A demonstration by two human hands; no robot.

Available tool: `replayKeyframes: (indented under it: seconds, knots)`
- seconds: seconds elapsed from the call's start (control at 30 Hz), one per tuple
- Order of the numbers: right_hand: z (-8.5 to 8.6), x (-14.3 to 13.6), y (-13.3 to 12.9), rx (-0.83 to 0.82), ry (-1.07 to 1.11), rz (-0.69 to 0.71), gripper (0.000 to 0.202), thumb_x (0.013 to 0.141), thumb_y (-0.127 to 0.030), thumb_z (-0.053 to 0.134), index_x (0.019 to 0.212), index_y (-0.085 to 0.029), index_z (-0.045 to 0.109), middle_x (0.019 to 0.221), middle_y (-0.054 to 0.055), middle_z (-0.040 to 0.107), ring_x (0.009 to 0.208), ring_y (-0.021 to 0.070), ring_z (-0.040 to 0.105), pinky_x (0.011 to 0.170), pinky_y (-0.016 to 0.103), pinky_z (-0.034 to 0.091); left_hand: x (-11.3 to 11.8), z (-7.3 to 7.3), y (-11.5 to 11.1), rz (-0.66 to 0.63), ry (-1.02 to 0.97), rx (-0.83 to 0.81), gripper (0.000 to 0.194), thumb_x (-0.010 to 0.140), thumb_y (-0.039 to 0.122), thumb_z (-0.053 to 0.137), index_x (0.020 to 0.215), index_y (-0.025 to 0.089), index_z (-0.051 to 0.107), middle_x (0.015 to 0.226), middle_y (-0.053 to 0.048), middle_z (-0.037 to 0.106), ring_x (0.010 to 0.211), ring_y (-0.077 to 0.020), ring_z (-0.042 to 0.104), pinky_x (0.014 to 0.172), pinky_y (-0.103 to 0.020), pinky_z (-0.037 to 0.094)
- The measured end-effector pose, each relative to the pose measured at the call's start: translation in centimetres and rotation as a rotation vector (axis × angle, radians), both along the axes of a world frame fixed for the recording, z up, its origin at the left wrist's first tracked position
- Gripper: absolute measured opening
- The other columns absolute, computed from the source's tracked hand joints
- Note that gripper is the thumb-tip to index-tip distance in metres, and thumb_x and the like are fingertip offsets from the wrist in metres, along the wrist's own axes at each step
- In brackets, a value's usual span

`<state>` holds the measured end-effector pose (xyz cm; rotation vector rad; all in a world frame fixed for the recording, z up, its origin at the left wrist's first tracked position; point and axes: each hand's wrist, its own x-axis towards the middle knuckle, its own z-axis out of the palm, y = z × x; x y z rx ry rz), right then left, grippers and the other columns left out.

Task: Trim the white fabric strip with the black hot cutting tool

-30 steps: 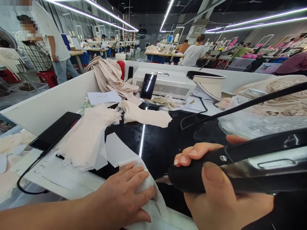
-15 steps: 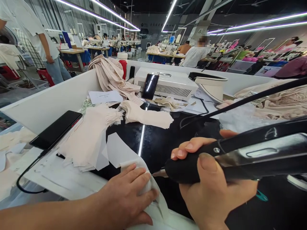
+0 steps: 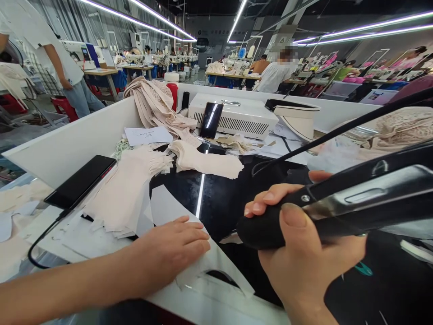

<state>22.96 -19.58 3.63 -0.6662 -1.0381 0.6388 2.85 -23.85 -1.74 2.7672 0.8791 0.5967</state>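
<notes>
My left hand [image 3: 176, 248] lies flat, fingers stretched, on a white sheet [image 3: 233, 269] with a pointed corner and a dark curved gap near its lower edge. My right hand [image 3: 304, 257] is wrapped round a black handheld tool [image 3: 334, 198], its thumb by a long silver metal lever. The tool's metal tip, smeared by motion, points left toward the sheet over a glossy black surface [image 3: 221, 203]. Left of the sheet is a stack of pale pink fabric pieces [image 3: 125, 189]; a second folded stack [image 3: 209, 160] lies beyond it.
A phone [image 3: 81, 180] with a cable lies at left; another phone [image 3: 211, 119] leans on a white vented box [image 3: 240, 110]. Draped beige fabric [image 3: 152, 101] and a white board wall [image 3: 84, 135] border the table. A black cord [image 3: 314, 140] crosses at right. People work at sewing machines behind.
My left hand has flattened and shifted slightly left and up. The pale folded edge under it now lies flatter as a sheet. My right hand and the tool have moved slightly up and right.
</notes>
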Motion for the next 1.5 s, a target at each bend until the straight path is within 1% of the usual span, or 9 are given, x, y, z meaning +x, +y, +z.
replayKeyframes:
  seconds: [0.1, 0.17, 0.3, 0.4, 0.67, 0.83, 0.93, 1.2, 1.5]
  knots:
    - [0.4, 0.0, 0.0, 0.005, 0.031, -0.008, 0.044, 0.075, -0.023, 0.092, 0.112, -0.027, 0.068, 0.072, -0.006, 0.073, 0.052, 0.0181, 0.064, 0.049, 0.032, 0.057, -1.7, -0.4, 1.5, -0.06, 0.092, 0.0, 0.03, 0.103, 0.0, 0.056, 0.125, 0.018, 0.068, 0.136, -0.008, 0.074, 0.133, -0.0205, 0.066, 0.123, -0.036, 0.047]
    - [0.4, 0.3, 0.0, -0.004, 0.044, 0.004, 0.045, 0.073, -0.022, 0.094, 0.111, -0.028, 0.07, 0.071, -0.006, 0.073, 0.053, 0.0184, 0.064, 0.048, 0.032, 0.057, -1.7, -0.7, 2.3, -0.001, 0.176, 0.04, 0.029, 0.102, 0.0, 0.058, 0.124, 0.017, 0.069, 0.134, -0.011, 0.073, 0.122, -0.0223, 0.069, 0.107, -0.033, 0.056]
    - [-0.2, 1.3, -0.3, -0.022, 0.05, 0.016, 0.046, 0.075, -0.029, 0.097, 0.114, -0.029, 0.073, 0.073, -0.005, 0.073, 0.055, 0.0194, 0.063, 0.049, 0.034, 0.058, 0.5, -1.0, 3.0, 0.155, 0.354, 0.168, 0.011, 0.107, 0.013, 0.064, 0.115, 0.014, 0.07, 0.109, -0.01, 0.073, 0.088, -0.0233, 0.068, 0.08, -0.035, 0.059]
    - [-0.7, 2.0, -0.6, -0.026, 0.021, 0.024, 0.044, 0.078, -0.032, 0.097, 0.116, -0.03, 0.073, 0.075, -0.005, 0.073, 0.057, 0.0199, 0.063, 0.051, 0.036, 0.057, 2.3, -1.0, 3.2, 0.187, 0.421, 0.206, 0.016, 0.1, 0.017, 0.076, 0.115, 0.014, 0.071, 0.094, -0.006, 0.07, 0.081, -0.0233, 0.066, 0.069, -0.034, 0.055]
    - [-1.8, 2.6, -0.8, 0.004, -0.013, -0.014, 0.042, 0.084, -0.032, 0.094, 0.12, -0.03, 0.071, 0.077, -0.005, 0.074, 0.059, 0.0184, 0.065, 0.053, 0.033, 0.059, 2.5, -0.1, 2.8, 0.229, 0.408, 0.144, 0.01, 0.1, 0.02, 0.076, 0.109, 0.017, 0.072, 0.09, -0.001, 0.07, 0.075, -0.0199, 0.066, 0.064, -0.034, 0.052]
    - [-2.4, 2.3, -0.7, 0.025, 0.006, -0.025, 0.045, 0.085, -0.034, 0.094, 0.121, -0.028, 0.069, 0.078, -0.004, 0.074, 0.059, 0.0177, 0.066, 0.054, 0.033, 0.059, 2.2, -0.9, 2.5, 0.255, 0.327, 0.378, 0.007, 0.099, 0.016, 0.072, 0.105, 0.013, 0.072, 0.086, -0.003, 0.07, 0.068, -0.0212, 0.062, 0.055, -0.035, 0.047]
    - [-2.5, 2.1, -0.7, 0.019, -0.001, -0.003, 0.044, 0.085, -0.034, 0.094, 0.121, -0.028, 0.068, 0.079, -0.004, 0.074, 0.059, 0.017, 0.067, 0.053, 0.031, 0.059, 2.6, -0.9, 2.0, 0.215, 0.221, 0.466, 0.017, 0.102, 0.006, 0.057, 0.109, 0.01, 0.072, 0.089, -0.005, 0.072, 0.072, -0.0213, 0.064, 0.057, -0.033, 0.048]
    - [-2.6, 2.3, -1.1, -0.011, 0.002, 0.024, 0.046, 0.086, -0.034, 0.094, 0.123, -0.03, 0.067, 0.081, -0.004, 0.073, 0.058, 0.016, 0.067, 0.051, 0.029, 0.06, 5.0, -0.9, 2.1, -0.19, -0.064, 0.36, 0.03, 0.11, 0.004, 0.045, 0.104, 0.009, 0.074, 0.092, -0.005, 0.071, 0.082, -0.0184, 0.065, 0.083, -0.03, 0.058]
    - [-2.6, 1.9, -1.1, -0.02, 0.007, 0.021, 0.047, 0.086, -0.035, 0.094, 0.124, -0.031, 0.067, 0.08, -0.005, 0.072, 0.059, 0.0159, 0.066, 0.05, 0.028, 0.06, 3.8, -2.2, 3.6, -0.206, 0.067, 0.37, 0.023, 0.109, 0.004, 0.052, 0.115, 0.003, 0.074, 0.107, -0.01, 0.076, 0.099, -0.0195, 0.072, 0.1, -0.03, 0.06]
